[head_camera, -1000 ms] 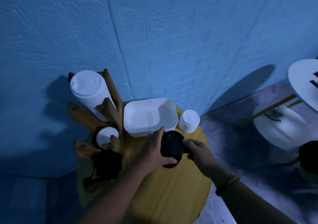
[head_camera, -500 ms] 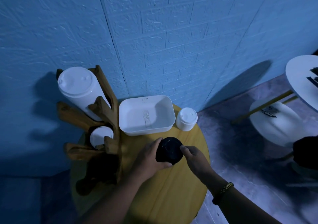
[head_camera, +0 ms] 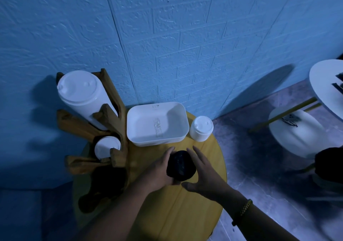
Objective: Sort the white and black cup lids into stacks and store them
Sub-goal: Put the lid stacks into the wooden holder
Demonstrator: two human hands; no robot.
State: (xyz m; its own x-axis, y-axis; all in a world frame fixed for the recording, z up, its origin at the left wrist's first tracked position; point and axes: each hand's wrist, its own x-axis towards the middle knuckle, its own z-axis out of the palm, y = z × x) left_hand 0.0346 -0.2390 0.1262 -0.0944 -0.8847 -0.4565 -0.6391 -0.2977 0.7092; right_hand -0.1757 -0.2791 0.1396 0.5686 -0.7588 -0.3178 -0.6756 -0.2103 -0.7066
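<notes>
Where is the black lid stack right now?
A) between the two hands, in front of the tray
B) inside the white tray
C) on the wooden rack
A: the black lid stack is flanked by the left hand and the right hand, nearer the camera than the white tray.

Three stacks of white cup lids and one stack of black cup lids are showing. One white tray, one wooden rack and two hands are appearing too.
</notes>
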